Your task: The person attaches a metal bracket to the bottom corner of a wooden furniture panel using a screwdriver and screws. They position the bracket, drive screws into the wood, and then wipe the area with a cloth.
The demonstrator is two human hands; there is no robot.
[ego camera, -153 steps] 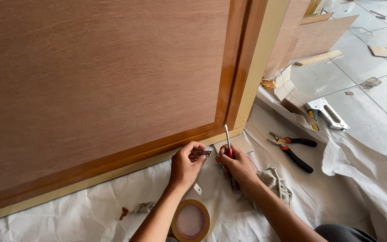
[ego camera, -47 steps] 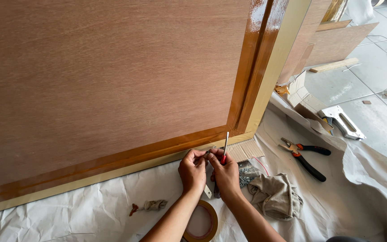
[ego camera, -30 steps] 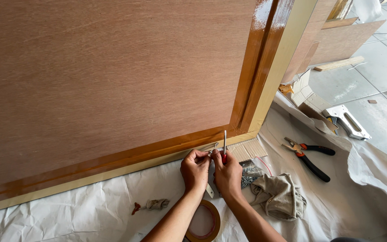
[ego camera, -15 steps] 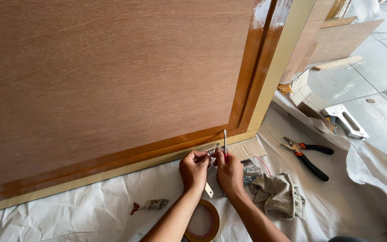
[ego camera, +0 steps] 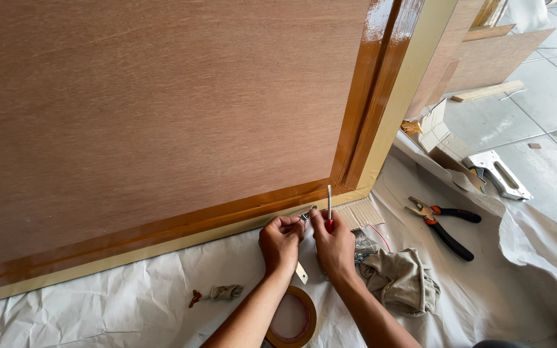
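A big wooden panel (ego camera: pixel 149 109) with a glossy brown frame and a taped edge lies in front of me on white plastic sheeting (ego camera: pixel 98 303). Both hands meet at its lower edge. My right hand (ego camera: pixel 335 248) grips a screwdriver (ego camera: pixel 329 206) with a red handle, its metal shaft pointing up. My left hand (ego camera: pixel 281 243) pinches a small metal fitting (ego camera: pixel 305 216) between the fingertips, close to the screwdriver. A small pale strip (ego camera: pixel 301 273) hangs below the left hand.
A roll of tape (ego camera: pixel 291 319) lies under my forearms, a grey rag (ego camera: pixel 400 282) beside my right wrist. Pliers with red and black handles (ego camera: pixel 443 225) and a metal staple gun (ego camera: pixel 501 175) lie to the right. Cardboard (ego camera: pixel 436 132) and boards lean behind; a crumpled scrap (ego camera: pixel 220 294) lies to the left.
The view has shifted slightly. Both hands stay together at the panel's lower edge with the screwdriver upright; only small finger movements show.
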